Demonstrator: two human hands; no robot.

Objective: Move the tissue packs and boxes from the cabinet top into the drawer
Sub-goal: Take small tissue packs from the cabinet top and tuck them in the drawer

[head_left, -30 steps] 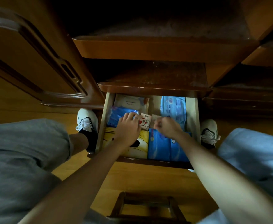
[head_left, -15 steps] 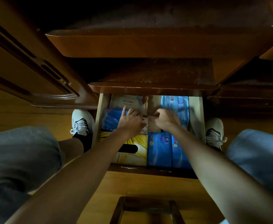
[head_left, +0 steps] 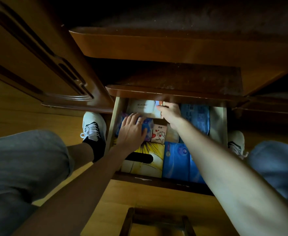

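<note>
- I'd keep my left hand [head_left: 133, 132] flat on the blue pack [head_left: 146, 124], fingers straight, pinning it down.
- My right hand [head_left: 170, 113] touches the white pack [head_left: 144, 107] at the drawer's back; whether it grips I cannot tell. I'd nudge that pack snug.
- The drawer [head_left: 111, 126], centre frame, also holds a yellow box [head_left: 150, 165], blue packs [head_left: 175, 160] and a cat-print pack [head_left: 159, 134].

Tissue packs [head_left: 176, 160] side by side in drawer [head_left: 113, 123]

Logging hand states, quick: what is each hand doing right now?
Left hand: open, fingers flat on the blue pack.
Right hand: fingers at the white pack; grip cannot be told.
</note>
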